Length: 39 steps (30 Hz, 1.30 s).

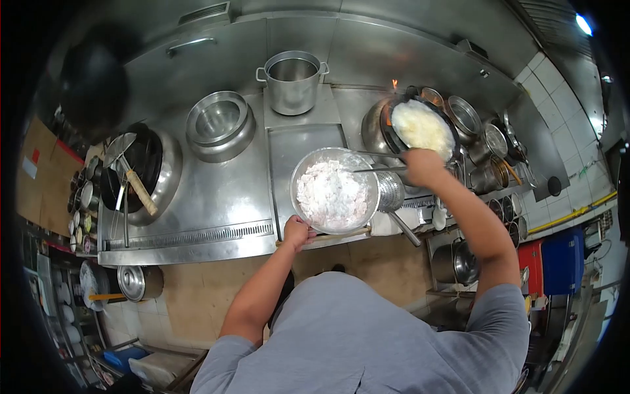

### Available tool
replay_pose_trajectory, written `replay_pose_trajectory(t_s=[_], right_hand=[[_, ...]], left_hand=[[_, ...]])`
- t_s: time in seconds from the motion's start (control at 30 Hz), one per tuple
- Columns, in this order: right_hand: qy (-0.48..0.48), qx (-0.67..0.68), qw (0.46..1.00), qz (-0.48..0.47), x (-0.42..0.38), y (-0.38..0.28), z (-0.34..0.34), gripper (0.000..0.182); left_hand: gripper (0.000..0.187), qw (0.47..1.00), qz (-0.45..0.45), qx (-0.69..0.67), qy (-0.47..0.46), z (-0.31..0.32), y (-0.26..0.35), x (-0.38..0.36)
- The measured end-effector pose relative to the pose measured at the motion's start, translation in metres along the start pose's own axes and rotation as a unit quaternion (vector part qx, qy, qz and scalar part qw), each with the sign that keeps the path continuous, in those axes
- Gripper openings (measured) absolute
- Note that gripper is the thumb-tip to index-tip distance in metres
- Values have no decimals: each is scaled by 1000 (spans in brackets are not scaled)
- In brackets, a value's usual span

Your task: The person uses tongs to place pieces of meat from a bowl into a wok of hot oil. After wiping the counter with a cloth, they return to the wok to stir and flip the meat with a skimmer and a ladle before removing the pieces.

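My left hand (pixel 298 233) grips the lower left rim of a round metal bowl (pixel 297 209). Flour-coated white pieces (pixel 332 190) fill much of the bowl. Long thin metal tongs or chopsticks (pixel 382 171) reach from my right hand (pixel 423 167) to the pieces at the bowl's right side; my fingers are closed around them. Beyond my right hand, a wok (pixel 396 139) on the burner holds pale, bubbling food or oil (pixel 423 126). A perforated ladle (pixel 390 192) lies right of the bowl, its handle pointing toward the counter's front edge.
Flames (pixel 395 84) show behind the wok. A tall pot (pixel 293 92) stands at the back, with stacked metal basins (pixel 220 126) left of it. Another wok (pixel 151 167) holding utensils sits far left. Several strainers and pots crowd the right, near a white cloth (pixel 396 222).
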State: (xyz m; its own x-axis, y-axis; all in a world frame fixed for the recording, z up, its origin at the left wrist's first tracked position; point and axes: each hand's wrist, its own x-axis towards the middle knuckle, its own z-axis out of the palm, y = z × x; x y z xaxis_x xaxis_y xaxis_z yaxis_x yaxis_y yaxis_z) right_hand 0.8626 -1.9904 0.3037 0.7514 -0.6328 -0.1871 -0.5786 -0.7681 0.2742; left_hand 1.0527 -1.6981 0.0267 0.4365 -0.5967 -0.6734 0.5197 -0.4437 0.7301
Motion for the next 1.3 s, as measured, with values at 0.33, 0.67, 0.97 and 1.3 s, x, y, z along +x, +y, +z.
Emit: replay_pose_trajectory(t_s=[0.33, 0.67, 0.97, 1.3], right_hand=[[23, -24, 999, -28, 4, -6, 22, 25], [10, 21, 989, 145, -45, 128, -48, 26], [55, 75, 943, 320, 61, 210, -6, 32], [32, 75, 976, 200, -21, 157, -22, 36]], left_hand=[[19, 1000, 7, -8, -5, 2, -5, 11], [18, 1000, -7, 9, -5, 4, -2, 6], [15, 999, -5, 12, 34, 10, -1, 5], [22, 1000, 4, 17, 17, 2, -6, 10]])
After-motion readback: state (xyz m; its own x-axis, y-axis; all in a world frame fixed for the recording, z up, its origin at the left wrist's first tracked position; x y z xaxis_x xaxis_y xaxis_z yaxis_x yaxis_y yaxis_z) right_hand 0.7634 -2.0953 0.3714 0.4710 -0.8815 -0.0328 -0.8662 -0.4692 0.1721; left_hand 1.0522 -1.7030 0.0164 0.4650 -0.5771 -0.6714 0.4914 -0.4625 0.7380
